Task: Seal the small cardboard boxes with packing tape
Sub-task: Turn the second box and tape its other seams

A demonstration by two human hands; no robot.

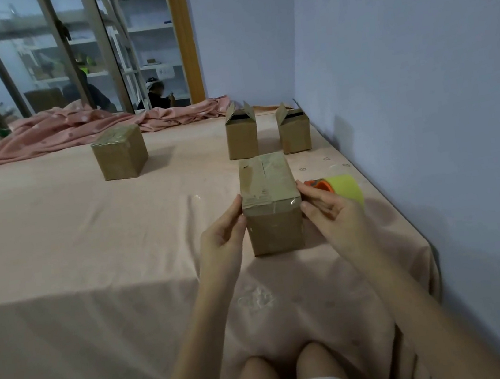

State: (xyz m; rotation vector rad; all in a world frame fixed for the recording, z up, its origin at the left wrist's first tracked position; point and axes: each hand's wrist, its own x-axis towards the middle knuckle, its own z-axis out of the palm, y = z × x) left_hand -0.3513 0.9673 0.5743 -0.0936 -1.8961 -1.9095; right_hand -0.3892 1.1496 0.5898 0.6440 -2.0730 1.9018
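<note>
A small cardboard box (272, 205) with shiny tape across its closed top stands on the pink bed sheet (88, 237). My left hand (224, 236) presses its left side and my right hand (328, 210) its right side, fingertips at the top edge. A tape dispenser (340, 188) with a yellow roll and orange body lies just right of the box, behind my right hand. Farther back stand two boxes with open flaps, one (241, 136) beside the other (294, 130). A taped box (119, 152) sits at the left.
A crumpled pink blanket (79, 128) lies along the far edge of the bed. A pale wall (420, 85) borders the bed's right side. A glass door (62, 55) is behind the bed. My knees (287, 373) touch the bed's near edge.
</note>
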